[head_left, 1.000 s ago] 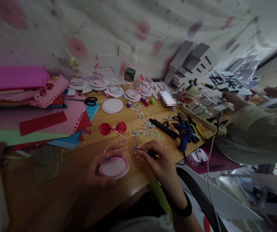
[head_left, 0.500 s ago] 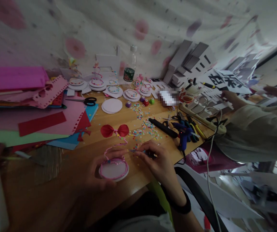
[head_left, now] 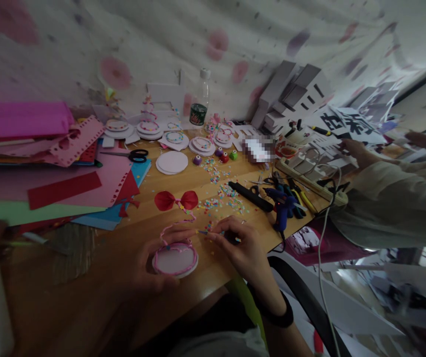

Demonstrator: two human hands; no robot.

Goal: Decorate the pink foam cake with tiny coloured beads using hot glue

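My left hand [head_left: 142,265] curls round a white disc [head_left: 176,260] on the near table, thumb in front and fingers behind. Pink twisted cord rims the disc, and a wavy strand rises from its back to a red bow-shaped piece [head_left: 176,201]. Close by on the right, my right hand [head_left: 237,243] is closed on a slim pointed metal tool [head_left: 202,232]. Its tip, with a tiny yellowish spot, is close to my left fingertips; whether they touch I cannot tell. Small coloured confetti-like pieces [head_left: 231,198] lie scattered beyond my hands.
A blue glue gun [head_left: 282,208], pliers [head_left: 302,198] and a black bar [head_left: 250,196] lie right. Scissors [head_left: 138,155], stacked white discs [head_left: 172,162] and a bottle [head_left: 199,101] stand farther back. Coloured paper [head_left: 64,191] covers the left. A co-worker's sleeve [head_left: 395,203] reaches in at right.
The metal tool in my right hand has turned slightly, and the yellowish spot at its tip shows more clearly. My left hand and the disc stay in place.
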